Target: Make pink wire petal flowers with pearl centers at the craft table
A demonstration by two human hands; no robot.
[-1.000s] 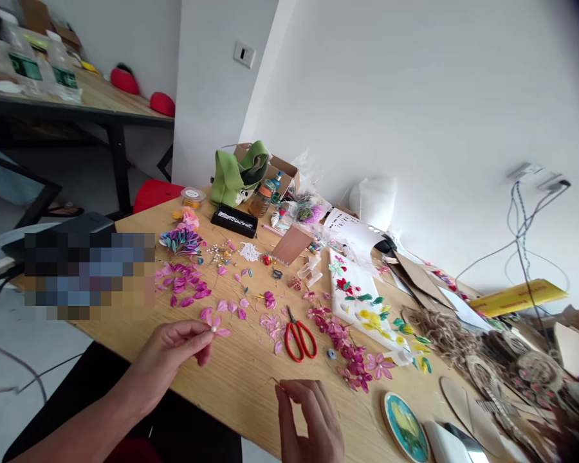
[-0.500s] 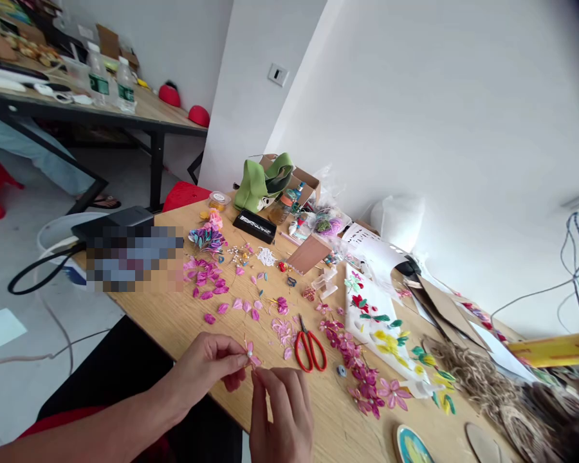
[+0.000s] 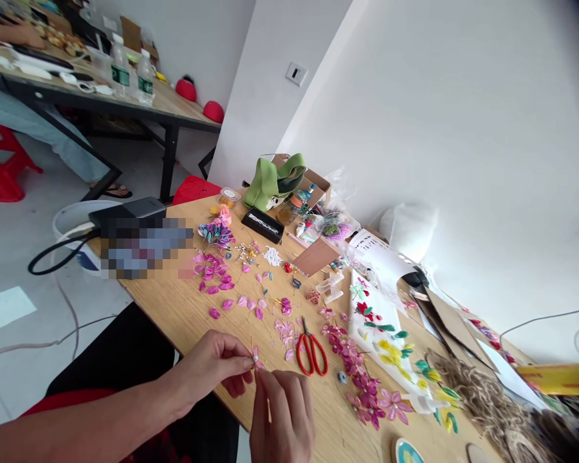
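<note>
Between thumb and forefinger, my left hand (image 3: 229,364) pinches a small pink flower (image 3: 255,355) with a pale bead at its centre and a thin wire sticking up. My right hand (image 3: 284,411) is closed at the flower's lower edge, its fingertips meeting a pink petal; part of the petal is hidden by them. Just right of the hands lie red-handled scissors (image 3: 311,350). Loose pink petals (image 3: 251,303) and thin pink scraps (image 3: 285,333) are scattered beyond the hands. Finished magenta flowers (image 3: 350,357) form a row to the right of the scissors.
A white sheet (image 3: 390,370) carries yellow, red and green flower pieces. A small grey spool (image 3: 342,377) sits beside the scissors. Tangled brown fibre (image 3: 482,402) covers the right side. A green bag (image 3: 275,183) and black case (image 3: 263,224) stand at the back. A person's leg (image 3: 53,128) shows under another table.
The flower has turned between my fingers, so its petals look narrower. Both hands stay close together around it. The whole view has shifted slightly as my head moved.
</note>
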